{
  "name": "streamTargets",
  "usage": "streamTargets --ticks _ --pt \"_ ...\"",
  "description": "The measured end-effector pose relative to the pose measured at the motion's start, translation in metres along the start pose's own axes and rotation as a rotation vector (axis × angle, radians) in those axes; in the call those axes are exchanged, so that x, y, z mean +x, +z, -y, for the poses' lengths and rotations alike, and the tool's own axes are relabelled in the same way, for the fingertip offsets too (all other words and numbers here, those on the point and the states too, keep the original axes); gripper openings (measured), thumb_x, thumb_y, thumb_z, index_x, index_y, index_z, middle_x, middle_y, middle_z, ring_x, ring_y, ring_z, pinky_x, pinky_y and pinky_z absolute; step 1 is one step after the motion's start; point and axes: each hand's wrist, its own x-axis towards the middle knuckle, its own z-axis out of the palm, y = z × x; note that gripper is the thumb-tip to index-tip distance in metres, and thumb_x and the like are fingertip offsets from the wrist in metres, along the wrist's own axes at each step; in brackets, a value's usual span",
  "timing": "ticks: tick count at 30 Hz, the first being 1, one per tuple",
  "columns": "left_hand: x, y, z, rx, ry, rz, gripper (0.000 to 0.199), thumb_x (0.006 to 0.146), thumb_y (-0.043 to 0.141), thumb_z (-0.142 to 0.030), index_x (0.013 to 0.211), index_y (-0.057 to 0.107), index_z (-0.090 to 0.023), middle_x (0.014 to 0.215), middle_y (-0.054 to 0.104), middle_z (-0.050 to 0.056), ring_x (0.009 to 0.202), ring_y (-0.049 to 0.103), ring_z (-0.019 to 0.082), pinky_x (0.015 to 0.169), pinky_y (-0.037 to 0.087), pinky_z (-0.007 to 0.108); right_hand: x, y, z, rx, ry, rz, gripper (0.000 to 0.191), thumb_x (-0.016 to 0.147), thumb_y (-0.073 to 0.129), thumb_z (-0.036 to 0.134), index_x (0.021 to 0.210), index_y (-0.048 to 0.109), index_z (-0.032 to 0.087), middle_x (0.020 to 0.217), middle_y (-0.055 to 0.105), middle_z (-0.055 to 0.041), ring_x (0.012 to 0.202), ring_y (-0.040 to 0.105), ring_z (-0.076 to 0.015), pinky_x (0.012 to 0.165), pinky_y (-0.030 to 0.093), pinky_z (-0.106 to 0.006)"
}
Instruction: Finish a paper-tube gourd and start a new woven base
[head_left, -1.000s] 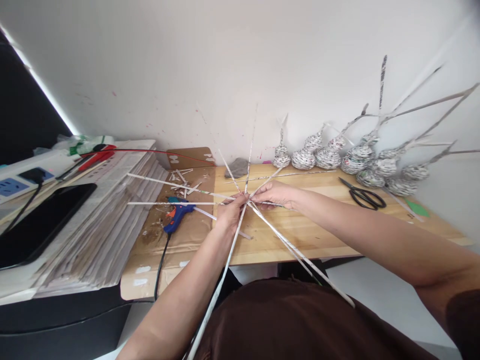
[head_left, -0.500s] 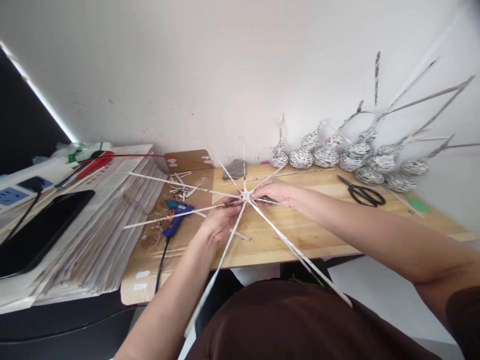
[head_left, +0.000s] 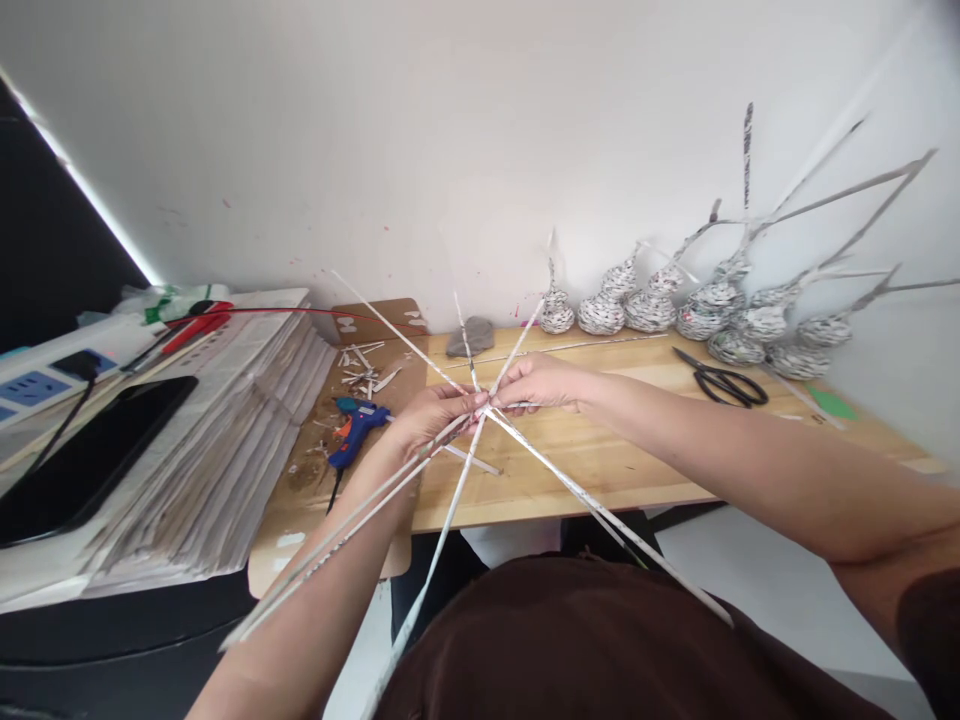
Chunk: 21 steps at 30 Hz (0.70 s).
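Observation:
Rolled newspaper strips (head_left: pixel 559 468) cross at a small woven centre and fan out like spokes above the table. My left hand (head_left: pixel 435 415) pinches the strips just left of the crossing, thumb on top, with two spokes running back along my left forearm. From the right, my right hand (head_left: pixel 540 382) is closed on the strips close to the same centre, its fingertips nearly meeting the left thumb. Some spokes point toward the wall, others toward my body. My fingers partly hide the centre.
On the wooden table (head_left: pixel 600 440) are black scissors (head_left: pixel 724 382), a blue glue gun (head_left: pixel 358 432), paper scraps (head_left: pixel 364 368) and a grey cloth-like lump (head_left: pixel 470 338). Several woven paper gourds (head_left: pixel 649 300) line the back right. A newspaper stack (head_left: pixel 217 480) with a phone (head_left: pixel 105 450) stands left.
Two left-pointing spokes have swung toward me and now lie along my left forearm. My left thumb has come over the top of the centre. The far spokes have tilted.

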Motion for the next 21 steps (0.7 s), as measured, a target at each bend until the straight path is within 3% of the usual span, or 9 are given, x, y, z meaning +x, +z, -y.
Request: streamTargets --ticks 3,7,11,13,16,21 --pt "0.002 0.003 0.002 0.092 -0.002 0.121 0.031 0.046 0.092 -0.024 0.065 0.072 -0.010 0.054 0.062 0.003 0.046 0.054 0.010 0.047 0.045 0.021 -0.001 0.000 0.003 -0.069 -0.026 0.008 0.012 0.065 0.076 0.019 0.059 0.067 0.014 0.048 0.057 0.0038 0.048 0.049 -0.0075 0.048 0.038 -0.019" --pt "0.006 0.001 0.010 0.151 0.113 0.109 0.031 0.051 0.090 -0.033 0.061 0.070 -0.011 0.052 0.060 0.003 0.045 0.051 0.010 0.045 0.038 0.022 -0.005 -0.004 0.009 -0.381 -0.087 -0.033 0.008 0.070 0.075 0.021 0.066 0.072 0.015 0.057 0.065 0.0008 0.056 0.056 -0.0112 0.055 0.039 -0.022" --pt "0.011 -0.005 0.020 0.155 0.144 0.063 0.032 0.052 0.088 -0.036 0.055 0.065 -0.013 0.048 0.058 0.002 0.042 0.048 0.010 0.042 0.032 0.022 -0.022 -0.006 0.011 -0.784 -0.347 -0.309 0.014 0.081 0.067 0.027 0.085 0.077 0.018 0.085 0.075 -0.0044 0.077 0.064 -0.0175 0.066 0.040 -0.026" --pt "0.013 -0.006 0.024 0.136 0.140 0.030 0.034 0.051 0.088 -0.036 0.053 0.062 -0.014 0.047 0.056 0.002 0.041 0.047 0.009 0.042 0.030 0.022 -0.031 -0.003 0.005 -0.876 -0.382 -0.386 0.020 0.084 0.063 0.032 0.082 0.076 0.018 0.081 0.075 -0.0057 0.073 0.063 -0.0185 0.065 0.038 -0.027" --pt "0.015 -0.006 0.030 0.102 0.136 0.001 0.036 0.050 0.088 -0.035 0.053 0.059 -0.015 0.046 0.055 0.000 0.042 0.048 0.010 0.042 0.030 0.022 -0.036 0.006 -0.011 -0.833 -0.260 -0.241 0.022 0.082 0.064 0.038 0.075 0.075 0.020 0.071 0.073 -0.0036 0.064 0.062 -0.0172 0.058 0.036 -0.027" --pt "0.017 -0.004 0.035 0.085 0.139 -0.016 0.038 0.048 0.088 -0.033 0.057 0.056 -0.017 0.047 0.056 -0.001 0.040 0.048 0.009 0.041 0.030 0.021 -0.029 0.015 -0.033 -0.451 -0.060 -0.051 0.010 0.080 0.064 0.027 0.076 0.068 0.019 0.071 0.072 -0.0004 0.063 0.063 -0.0143 0.057 0.041 -0.022"
